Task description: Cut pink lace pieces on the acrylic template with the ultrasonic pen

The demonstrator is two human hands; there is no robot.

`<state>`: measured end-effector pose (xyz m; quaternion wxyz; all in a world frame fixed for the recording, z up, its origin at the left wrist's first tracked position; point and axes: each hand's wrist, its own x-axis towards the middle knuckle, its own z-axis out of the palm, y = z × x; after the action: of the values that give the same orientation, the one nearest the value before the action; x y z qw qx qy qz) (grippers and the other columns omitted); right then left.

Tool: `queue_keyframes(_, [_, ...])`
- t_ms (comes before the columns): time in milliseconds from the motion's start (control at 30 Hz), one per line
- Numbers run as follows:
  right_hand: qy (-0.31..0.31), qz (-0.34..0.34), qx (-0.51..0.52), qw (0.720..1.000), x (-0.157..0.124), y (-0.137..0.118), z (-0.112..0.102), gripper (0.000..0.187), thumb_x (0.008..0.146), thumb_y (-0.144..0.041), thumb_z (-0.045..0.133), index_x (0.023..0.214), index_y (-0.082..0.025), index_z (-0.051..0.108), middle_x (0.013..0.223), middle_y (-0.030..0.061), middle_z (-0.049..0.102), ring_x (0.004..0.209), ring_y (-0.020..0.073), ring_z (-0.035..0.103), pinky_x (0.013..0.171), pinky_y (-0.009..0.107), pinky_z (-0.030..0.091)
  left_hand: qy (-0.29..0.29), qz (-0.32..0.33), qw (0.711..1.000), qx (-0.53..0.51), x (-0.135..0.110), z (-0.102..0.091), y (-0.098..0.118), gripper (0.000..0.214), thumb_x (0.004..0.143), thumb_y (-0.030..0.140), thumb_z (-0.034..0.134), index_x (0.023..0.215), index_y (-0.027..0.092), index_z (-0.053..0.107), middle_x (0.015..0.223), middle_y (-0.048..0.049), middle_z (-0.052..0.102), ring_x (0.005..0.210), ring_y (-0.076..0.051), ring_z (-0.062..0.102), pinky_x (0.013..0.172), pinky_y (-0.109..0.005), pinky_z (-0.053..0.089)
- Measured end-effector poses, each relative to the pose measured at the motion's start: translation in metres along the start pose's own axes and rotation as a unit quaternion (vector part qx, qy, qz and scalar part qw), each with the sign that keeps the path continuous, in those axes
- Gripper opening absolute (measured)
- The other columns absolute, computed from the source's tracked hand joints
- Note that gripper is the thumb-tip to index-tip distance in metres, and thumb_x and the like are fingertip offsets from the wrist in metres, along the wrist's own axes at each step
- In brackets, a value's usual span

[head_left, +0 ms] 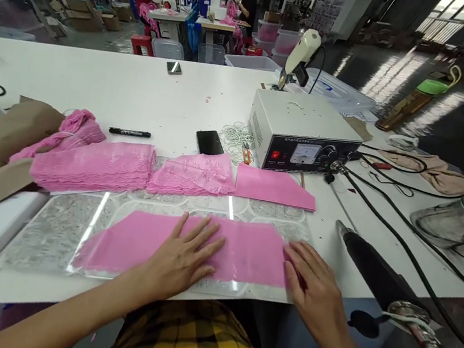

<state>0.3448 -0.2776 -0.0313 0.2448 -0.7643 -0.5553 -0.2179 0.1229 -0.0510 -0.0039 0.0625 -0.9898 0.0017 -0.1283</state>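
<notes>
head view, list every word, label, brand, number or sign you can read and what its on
None can be read with certainty.
Grey metal control box: a line of Chinese characters on its black front panel, too small to read.
White-faced meter on that panel: scale markings too small.
Blue-and-white sewing machine in the background: small lettering, too blurred.
Clear plastic container behind the box: a blue mark, unreadable.

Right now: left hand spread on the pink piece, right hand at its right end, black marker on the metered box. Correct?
One error: the black marker lies on the white table, not on the metered box; the head view shows it. The left hand is spread on the pink piece, the right hand at its right end.
</notes>
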Motion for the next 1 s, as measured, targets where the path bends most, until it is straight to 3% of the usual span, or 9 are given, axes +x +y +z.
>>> queue_keyframes(200, [0.033,0.031,0.047,0.998,-0.007,0.009,-0.007,0.039,0.091,-0.018,0.055,0.129,-0.025,0.061,0.127,0.0075,0.066,0.126,0.0248,0.057,0.103,0.042,0.051,-0.031,-0.022,0.999,-0.006,0.006,0.001,0.006,0.05,0.104,0.047,0.033,0.146,0.022,0.046,0.151,-0.0119,0.044,0.144,-0.032,0.035,0.119,-0.061,0.005])
queue_keyframes(467, [-0.049,-0.005,0.031,0.998,-0.013,0.016,-0.012,0.035,0.094,-0.029,0.052,0.127,-0.026,0.062,0.141,0.0071,0.056,0.139,0.0303,0.043,0.106,0.053,0.047,-0.03,-0.031,0.999,-0.015,0.012,0.003,0.011,0.05,0.103,0.048,0.036,0.147,0.026,0.046,0.154,-0.01,0.041,0.144,-0.033,0.033,0.119,-0.06,0.009])
queue_keyframes(733, [-0.065,0.003,0.008,0.998,-0.016,0.019,-0.008,0.04,0.096,-0.033,0.047,0.133,-0.025,0.059,0.147,0.0092,0.05,0.141,0.032,0.038,0.105,0.054,0.046,-0.024,-0.068,0.997,-0.008,0.017,0.002,0.018,0.053,0.1,0.055,0.04,0.145,0.028,0.048,0.15,-0.0114,0.046,0.14,-0.037,0.038,0.116,-0.062,0.018])
queue_keyframes(1000, [-0.084,0.015,0.037,0.996,-0.006,0.022,0.0,0.042,0.096,-0.038,0.045,0.136,-0.029,0.056,0.152,0.0072,0.043,0.144,0.0331,0.034,0.109,0.057,0.042,-0.014,-0.099,0.995,0.004,0.02,0.0,0.026,0.06,0.095,0.062,0.043,0.144,0.027,0.05,0.149,-0.0127,0.047,0.138,-0.041,0.038,0.114,-0.066,0.014])
